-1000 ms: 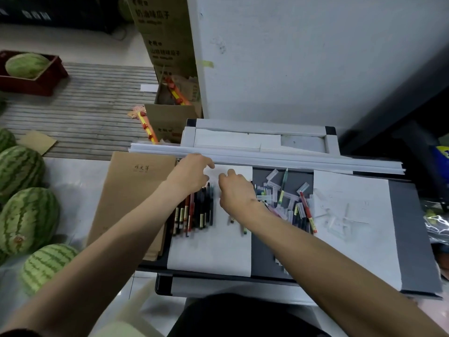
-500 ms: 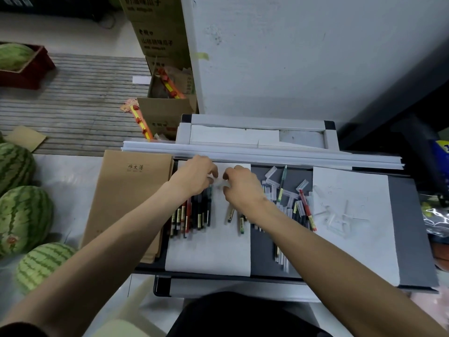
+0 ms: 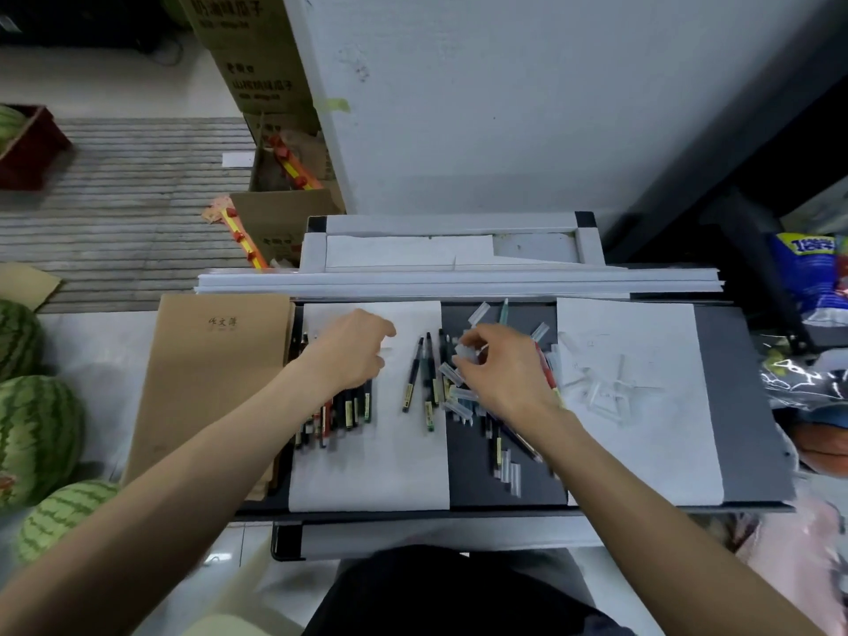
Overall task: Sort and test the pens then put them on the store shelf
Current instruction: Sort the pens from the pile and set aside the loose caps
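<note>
A red crate [image 3: 34,151] at far left holds a watermelon [image 3: 6,123], and an open cardboard box [image 3: 287,222] holds red-and-yellow sticks [image 3: 293,166]. On the white sheet [image 3: 367,470], the left hand [image 3: 353,355] curls over a row of pens [image 3: 346,413], grip unclear. The right hand [image 3: 502,371] pinches a clear cap [image 3: 467,355] above the loose pile [image 3: 463,401] on the dark tray [image 3: 468,475].
</note>
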The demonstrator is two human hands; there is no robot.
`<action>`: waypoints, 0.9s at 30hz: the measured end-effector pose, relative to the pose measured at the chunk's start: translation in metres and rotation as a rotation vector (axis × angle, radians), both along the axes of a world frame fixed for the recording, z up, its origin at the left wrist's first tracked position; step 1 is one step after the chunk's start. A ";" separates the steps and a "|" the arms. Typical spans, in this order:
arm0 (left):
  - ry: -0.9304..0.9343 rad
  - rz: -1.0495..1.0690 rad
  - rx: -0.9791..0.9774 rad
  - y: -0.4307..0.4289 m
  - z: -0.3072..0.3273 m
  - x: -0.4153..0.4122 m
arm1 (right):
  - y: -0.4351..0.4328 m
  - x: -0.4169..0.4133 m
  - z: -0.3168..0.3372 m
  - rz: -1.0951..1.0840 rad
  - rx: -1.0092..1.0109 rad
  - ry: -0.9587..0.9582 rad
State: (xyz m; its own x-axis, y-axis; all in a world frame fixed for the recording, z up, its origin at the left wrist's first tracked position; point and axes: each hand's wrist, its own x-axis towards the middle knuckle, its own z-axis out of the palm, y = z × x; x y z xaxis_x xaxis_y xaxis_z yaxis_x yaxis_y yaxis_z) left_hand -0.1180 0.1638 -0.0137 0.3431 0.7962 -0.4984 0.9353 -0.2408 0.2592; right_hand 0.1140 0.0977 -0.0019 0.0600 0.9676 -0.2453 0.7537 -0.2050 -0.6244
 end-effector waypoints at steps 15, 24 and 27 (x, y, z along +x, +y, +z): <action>0.222 0.123 0.175 -0.028 0.011 0.036 | -0.044 0.080 -0.007 -0.083 0.056 -0.068; 0.104 0.285 0.227 -0.041 0.021 0.056 | -0.054 0.121 -0.004 -0.115 0.023 -0.110; -0.028 0.278 0.222 -0.050 0.029 0.089 | -0.055 0.138 -0.003 -0.119 0.009 -0.123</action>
State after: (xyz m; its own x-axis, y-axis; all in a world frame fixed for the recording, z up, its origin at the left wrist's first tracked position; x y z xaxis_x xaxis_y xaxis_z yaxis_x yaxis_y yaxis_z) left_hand -0.0294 0.1134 0.0157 0.1091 0.9489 -0.2960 0.9664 -0.0315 0.2551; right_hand 0.2524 0.0424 -0.0046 0.2038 0.9538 -0.2207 0.7951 -0.2927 -0.5311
